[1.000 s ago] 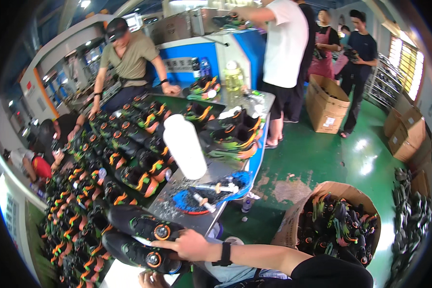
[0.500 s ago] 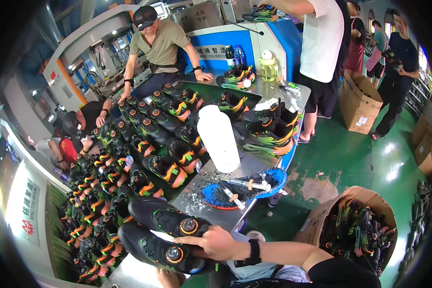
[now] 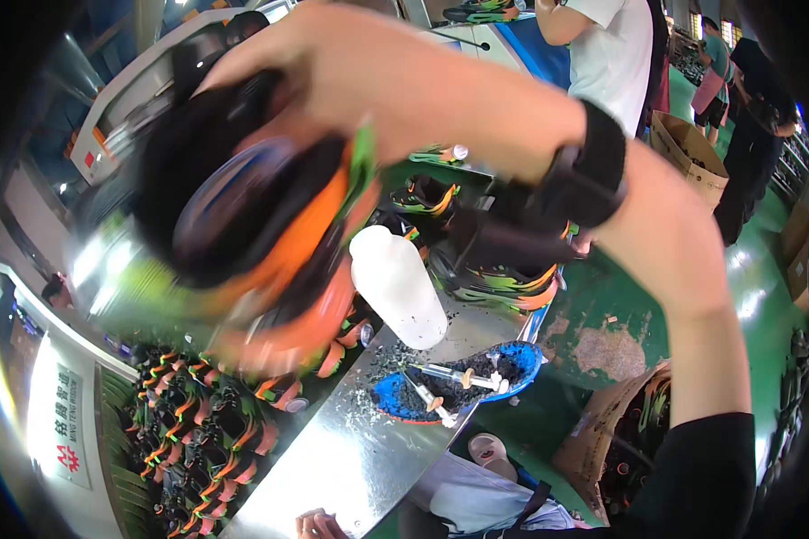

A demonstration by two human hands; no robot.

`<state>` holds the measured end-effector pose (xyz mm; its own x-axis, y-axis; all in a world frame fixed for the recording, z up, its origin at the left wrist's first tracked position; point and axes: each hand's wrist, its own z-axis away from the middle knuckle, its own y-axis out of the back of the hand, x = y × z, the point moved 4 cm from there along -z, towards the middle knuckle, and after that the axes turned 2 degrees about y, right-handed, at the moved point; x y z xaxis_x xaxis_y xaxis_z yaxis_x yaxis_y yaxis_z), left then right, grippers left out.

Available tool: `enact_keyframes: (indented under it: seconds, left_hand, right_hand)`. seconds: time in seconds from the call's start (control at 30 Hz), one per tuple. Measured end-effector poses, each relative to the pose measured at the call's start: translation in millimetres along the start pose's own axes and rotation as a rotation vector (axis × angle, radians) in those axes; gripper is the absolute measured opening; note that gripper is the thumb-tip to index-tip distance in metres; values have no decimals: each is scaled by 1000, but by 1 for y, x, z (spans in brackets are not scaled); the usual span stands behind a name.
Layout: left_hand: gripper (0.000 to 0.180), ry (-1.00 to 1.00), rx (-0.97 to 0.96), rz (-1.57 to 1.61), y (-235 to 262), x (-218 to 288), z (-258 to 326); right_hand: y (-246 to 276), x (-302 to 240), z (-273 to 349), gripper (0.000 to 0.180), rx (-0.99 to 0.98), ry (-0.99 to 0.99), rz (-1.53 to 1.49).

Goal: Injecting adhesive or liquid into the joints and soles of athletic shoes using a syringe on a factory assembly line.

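A blurred black shoe [image 3: 310, 220] with orange and green trim fills the upper left, close to the camera. My right hand [image 3: 306, 85] is closed on its upper part, the forearm arching across from the right. Blur hides whether a second shoe is in the same grip. My left hand [image 3: 319, 524] shows only its bent fingers at the lower edge, resting on the metal table [image 3: 310, 458] with nothing visible in them. Beyond the bare metal stands a white bottle [image 3: 400, 287]. Beside it lies a blue shoe-shaped tray [image 3: 523, 364] holding black granules and two syringes [image 3: 427, 395].
Rows of black-and-orange shoes [image 3: 189, 422] crowd the left side; more shoes [image 3: 503, 283] stand at the table's far end. A cardboard box [image 3: 593, 440] sits on the floor at right. A person in a white shirt [image 3: 607, 63] stands beyond, with others farther back.
The pair of black shoes has left the near tabletop. My right hand has swung up and left with a shoe in it. My left hand now rests at the table's near edge.
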<state>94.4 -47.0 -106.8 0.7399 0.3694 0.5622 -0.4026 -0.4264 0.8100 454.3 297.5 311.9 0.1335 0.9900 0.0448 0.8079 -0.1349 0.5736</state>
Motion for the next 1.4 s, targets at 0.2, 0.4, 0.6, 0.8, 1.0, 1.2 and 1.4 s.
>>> enact_keyframes:
  seconds: [0.2, 0.4, 0.6, 0.8, 1.0, 1.2, 1.4]
  left_hand:
    - [11, 13, 59, -1, 0, 11, -5]
    - [16, 145, 6, 107, -2, -11, 7]
    - [19, 60, 69, -63, 7, 35, 0]
    - [21, 136, 96, -41, 5, 37, -8]
    - [21, 89, 140, -68, 4, 44, -10]
    - [20, 53, 79, -102, 10, 45, -10]
    - [19, 43, 53, -47, 10, 46, -11]
  right_hand:
    - [-6, 131, 100, 53, -195, -431, 618]
    - [-34, 250, 197, 56, -466, -624, 804]
    - [-101, 318, 234, 53, -485, -830, 720]
    - [-118, 375, 255, 53, -506, -659, 396]
    - [-147, 402, 279, 61, -934, -744, 414]
    - [-146, 359, 304, 81, -962, -965, 262]
    - [-105, 345, 276, 66, -1014, -1059, -24]
